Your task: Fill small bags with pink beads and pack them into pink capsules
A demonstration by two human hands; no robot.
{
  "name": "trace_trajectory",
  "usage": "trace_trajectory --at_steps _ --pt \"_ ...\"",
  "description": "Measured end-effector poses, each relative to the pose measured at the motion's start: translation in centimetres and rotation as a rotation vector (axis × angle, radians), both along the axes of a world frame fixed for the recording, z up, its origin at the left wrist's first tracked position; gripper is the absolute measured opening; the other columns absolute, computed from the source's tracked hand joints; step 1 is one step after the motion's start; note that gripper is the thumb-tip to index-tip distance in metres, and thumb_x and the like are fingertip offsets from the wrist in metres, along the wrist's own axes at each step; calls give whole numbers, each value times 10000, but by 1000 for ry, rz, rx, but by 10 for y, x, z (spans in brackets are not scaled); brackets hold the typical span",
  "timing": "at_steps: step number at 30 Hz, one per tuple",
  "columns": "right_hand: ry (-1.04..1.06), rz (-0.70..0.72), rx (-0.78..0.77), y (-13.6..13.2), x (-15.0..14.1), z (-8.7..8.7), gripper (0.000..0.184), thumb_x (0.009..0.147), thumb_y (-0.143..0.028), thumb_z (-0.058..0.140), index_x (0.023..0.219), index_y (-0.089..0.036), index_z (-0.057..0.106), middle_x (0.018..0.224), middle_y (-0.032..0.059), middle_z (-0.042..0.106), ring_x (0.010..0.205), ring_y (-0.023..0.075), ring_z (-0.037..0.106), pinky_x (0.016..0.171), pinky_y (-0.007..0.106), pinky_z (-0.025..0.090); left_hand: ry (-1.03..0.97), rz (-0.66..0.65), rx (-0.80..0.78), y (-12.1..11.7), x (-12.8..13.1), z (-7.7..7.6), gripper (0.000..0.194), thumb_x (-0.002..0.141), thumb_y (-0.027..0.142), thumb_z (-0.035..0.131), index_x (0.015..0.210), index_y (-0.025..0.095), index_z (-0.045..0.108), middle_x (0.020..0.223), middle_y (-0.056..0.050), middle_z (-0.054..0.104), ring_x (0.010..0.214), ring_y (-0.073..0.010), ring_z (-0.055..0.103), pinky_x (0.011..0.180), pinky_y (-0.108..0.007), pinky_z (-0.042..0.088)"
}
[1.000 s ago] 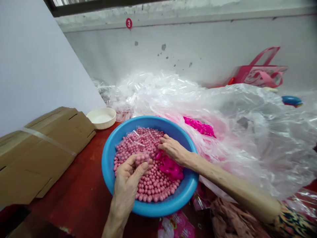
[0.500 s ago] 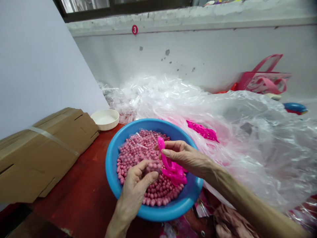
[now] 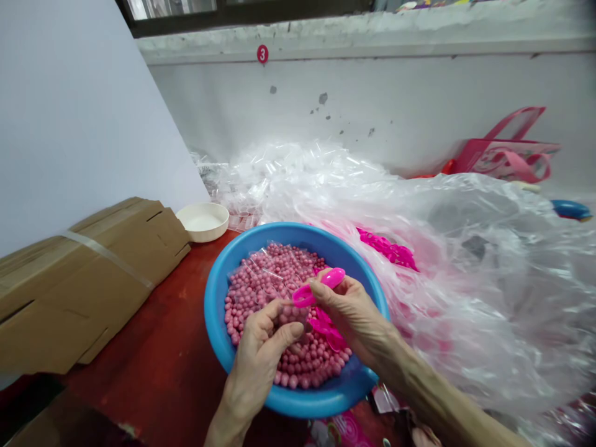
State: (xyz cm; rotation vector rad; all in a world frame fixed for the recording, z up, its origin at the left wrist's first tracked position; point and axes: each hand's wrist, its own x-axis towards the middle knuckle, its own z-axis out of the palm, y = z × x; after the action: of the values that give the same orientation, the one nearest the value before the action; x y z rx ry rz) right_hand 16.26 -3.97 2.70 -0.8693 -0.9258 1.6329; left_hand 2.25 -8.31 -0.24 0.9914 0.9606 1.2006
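Pink balls (image 3: 244, 298) fill much of a blue basin (image 3: 215, 310), with clear packets lying on top of them. Over the basin, my left hand (image 3: 256, 357) pinches a small clear bag (image 3: 293, 315) with pink balls in it. My right hand (image 3: 356, 316) grips a bright pink plastic piece (image 3: 332, 277) between thumb and fingers. The piece has one rounded end and one hollow, loop-like end, which is close to the bag's opening; whether they touch I cannot tell. More pink plastic pieces (image 3: 328, 332) lie on the balls below my right hand.
Flattened cardboard boxes (image 3: 107, 279) lie on the left of the red table (image 3: 153, 366). Behind the basin stands a shallow white dish (image 3: 203, 222). Clear plastic sheeting (image 3: 465, 248) spreads along the wall, over more pink pieces (image 3: 388, 248). A pink bag (image 3: 507, 155) is at the back right.
My right hand has turned the pink piece from upright to a slant, its loop end now toward the bag. My left hand keeps hold of the bag. The view has shifted slightly.
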Motion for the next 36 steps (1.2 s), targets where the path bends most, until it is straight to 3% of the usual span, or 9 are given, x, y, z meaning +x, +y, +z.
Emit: trace_trajectory --at_steps 8,13,16,21,24,27,30,36 --pt "112 33 34 -15 -15 -4 223 630 -248 821 689 -195 612 772 -12 695 714 130 654 724 253 504 5 55 101 -1 3 4 239 814 165 643 1034 241 699 788 30 646 736 -106 539 711 -175 444" --pt "-143 -6 152 -20 -4 0 162 698 -246 775 771 -194 640 798 -26 693 730 107 650 697 198 505 28 43 104 -1 2 6 165 840 202 624 977 248 703 738 44 593 734 -104 520 690 -173 420" --pt "-349 -112 354 -20 3 0 106 728 -208 746 803 -216 671 754 -41 691 683 89 643 647 156 503 61 2 86 -1 1 7 88 845 242 617 890 210 686 706 47 531 696 -96 480 646 -171 398" --pt "-633 -273 962 -21 11 -8 278 781 -31 632 964 -239 651 894 5 720 821 129 678 740 201 540 76 -66 34 -2 -1 4 77 850 245 602 812 178 608 686 52 455 630 -86 395 576 -182 356" --pt "-763 -305 1134 -23 14 -12 312 784 2 614 1006 -217 625 930 44 719 864 142 680 754 210 547 71 -94 24 -3 -1 4 69 859 234 581 825 175 594 706 47 464 629 -87 390 571 -186 359" --pt "-779 -400 1071 -25 14 -13 265 769 -19 651 951 -208 613 889 34 703 826 134 674 751 211 544 90 -121 32 -3 -1 5 72 863 221 565 896 183 617 720 42 493 646 -92 418 602 -192 380" --pt "-750 -401 995 -25 13 -11 220 759 -39 670 887 -209 613 843 11 685 776 123 668 723 203 544 101 -139 38 -3 -1 6 163 861 216 564 1009 198 631 766 31 542 695 -103 457 656 -203 401" --pt "-716 -368 1109 -28 16 -11 255 758 -25 661 926 -217 644 826 19 723 794 144 693 736 207 561 20 -189 2 -4 -3 6 125 864 207 558 961 178 632 733 30 526 660 -95 449 614 -198 393"
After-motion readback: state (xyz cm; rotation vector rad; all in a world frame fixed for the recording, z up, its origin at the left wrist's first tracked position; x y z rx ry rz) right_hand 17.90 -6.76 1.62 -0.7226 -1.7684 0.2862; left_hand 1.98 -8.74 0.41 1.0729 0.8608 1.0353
